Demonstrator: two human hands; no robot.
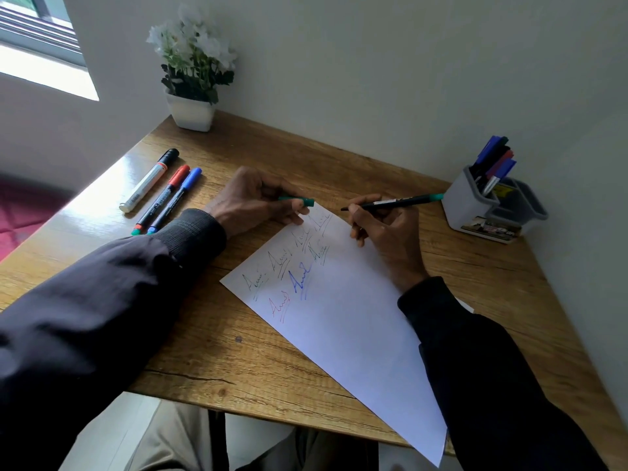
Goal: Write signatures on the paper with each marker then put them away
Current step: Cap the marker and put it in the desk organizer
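Observation:
A white sheet of paper [343,321] lies slanted on the wooden table, with several green, red and blue signatures near its far end. My right hand [384,229] grips an uncapped black marker with a green end [401,201], its tip raised just past the paper's far corner. My left hand [251,198] rests at that corner and pinches the green cap [299,200]. Left of the paper lie a thick white marker with a black cap [149,180], a red-capped marker [163,198] and a blue-capped marker [175,200].
A grey and white pen holder [475,209] with several markers stands at the table's right, near the wall. A white pot of white flowers [191,112] sits at the far left corner. The table's [238,351] near edge runs above my lap.

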